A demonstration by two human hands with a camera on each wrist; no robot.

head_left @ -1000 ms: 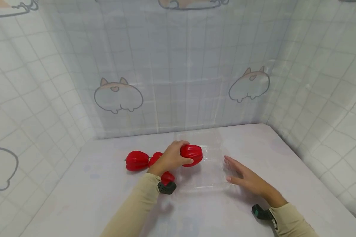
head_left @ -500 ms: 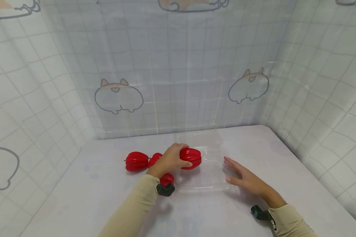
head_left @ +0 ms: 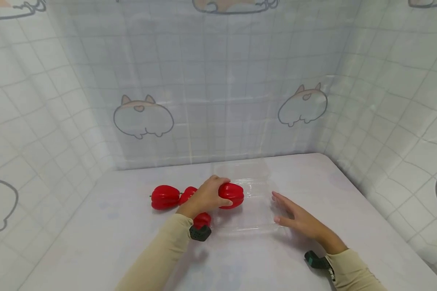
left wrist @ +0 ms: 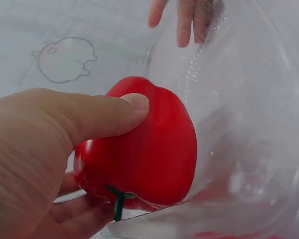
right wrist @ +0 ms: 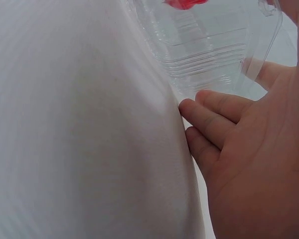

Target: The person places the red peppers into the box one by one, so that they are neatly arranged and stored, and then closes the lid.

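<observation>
A: Left hand point(head_left: 203, 198), state?

B: Gripping one red pepper point(left wrist: 157, 144). Thumb lies across one side, fingers curl round the other. A green stem point(left wrist: 118, 205) shows at the end nearer the wrist camera.

A: Position of the gripped pepper?

B: Head view: over the left part of a clear plastic container point(head_left: 256, 212). Contact with the container floor: cannot tell.

A: Right hand point(head_left: 301, 220)?

B: Holds nothing. Fingers extended, thumb apart from them, just beside the container's right wall. Whether the fingertips touch that wall: cannot tell.

A: Other peppers?

B: Three, all red, to the left of the container. The leftmost pepper point(head_left: 165, 197) lies on its side, stem pointing left. The middle pepper point(head_left: 187, 195) is just beside it, partly hidden by the left hand and wrist. The nearest pepper point(head_left: 202, 220) shows only in part, behind the left wrist device point(head_left: 200, 233).

A: Surroundings?

B: Whitish tabletop point(head_left: 105, 242); pale grid-patterned backdrop point(head_left: 204, 81) with outlined animal drawings point(head_left: 143, 117). Beige sleeves point(head_left: 158, 252) on both arms; a dark right wrist device point(head_left: 315, 260) sits below the right cuff.
</observation>
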